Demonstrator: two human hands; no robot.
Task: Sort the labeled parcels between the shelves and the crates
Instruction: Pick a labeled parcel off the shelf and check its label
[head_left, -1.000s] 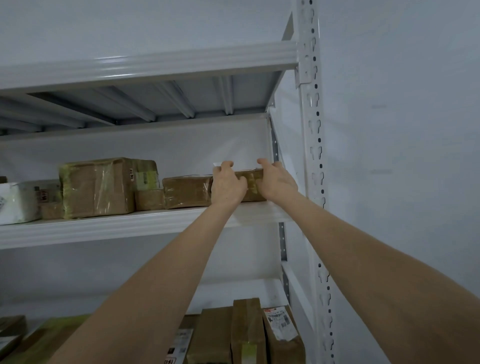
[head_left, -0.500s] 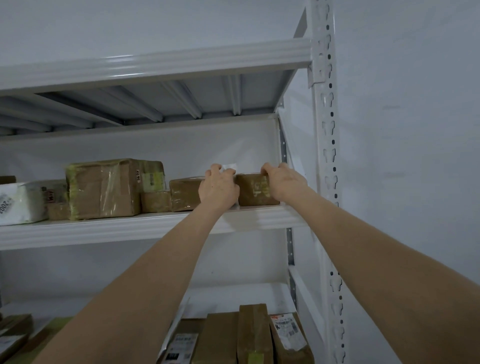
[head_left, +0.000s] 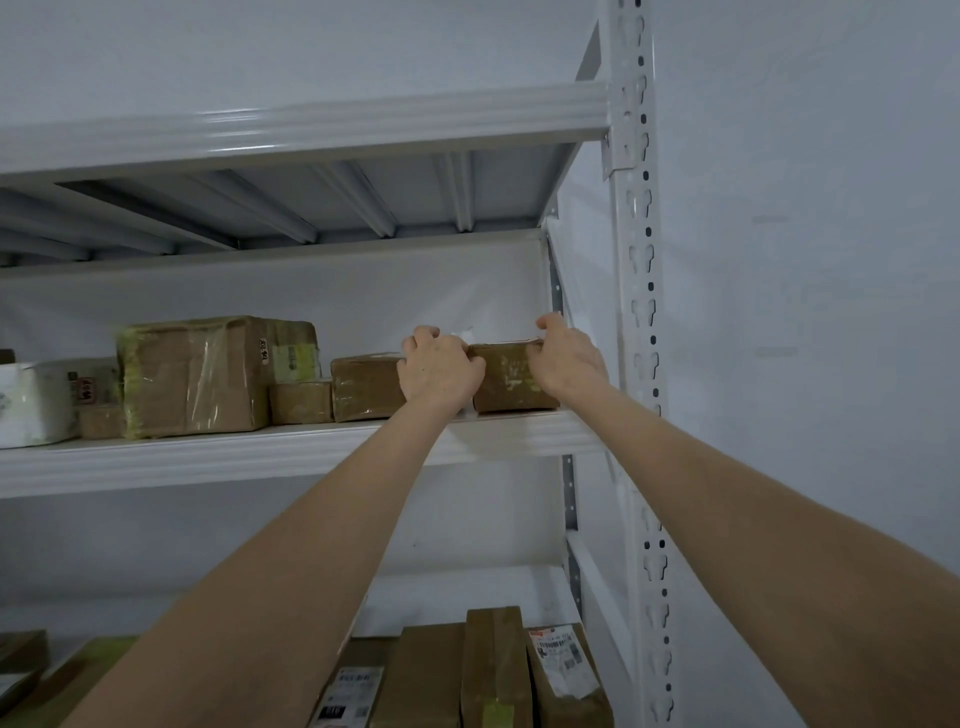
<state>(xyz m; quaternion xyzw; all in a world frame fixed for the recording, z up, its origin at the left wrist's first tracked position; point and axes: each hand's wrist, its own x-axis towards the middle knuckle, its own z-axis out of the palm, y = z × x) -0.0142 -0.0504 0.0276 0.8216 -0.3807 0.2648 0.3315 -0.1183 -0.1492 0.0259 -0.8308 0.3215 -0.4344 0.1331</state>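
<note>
A small brown taped parcel (head_left: 506, 376) sits at the right end of the white upper shelf (head_left: 291, 449), near its front edge. My left hand (head_left: 439, 366) grips the parcel's left side with curled fingers. My right hand (head_left: 563, 358) holds its right side, fingers hooked over the top. To the left on the same shelf stand a brown parcel (head_left: 363, 387), a smaller one (head_left: 300, 401), a large taped box (head_left: 208, 374) and a white parcel (head_left: 34, 402).
The white perforated upright (head_left: 641, 312) stands just right of my right hand, with a bare wall beyond. Another shelf board (head_left: 311, 130) hangs overhead. On the lower shelf stand several upright brown parcels (head_left: 493, 670), one with a white label (head_left: 563, 660).
Both hands stay on the small parcel at the shelf's right end. The right hand has shifted slightly further round its right side; the view has drifted a little.
</note>
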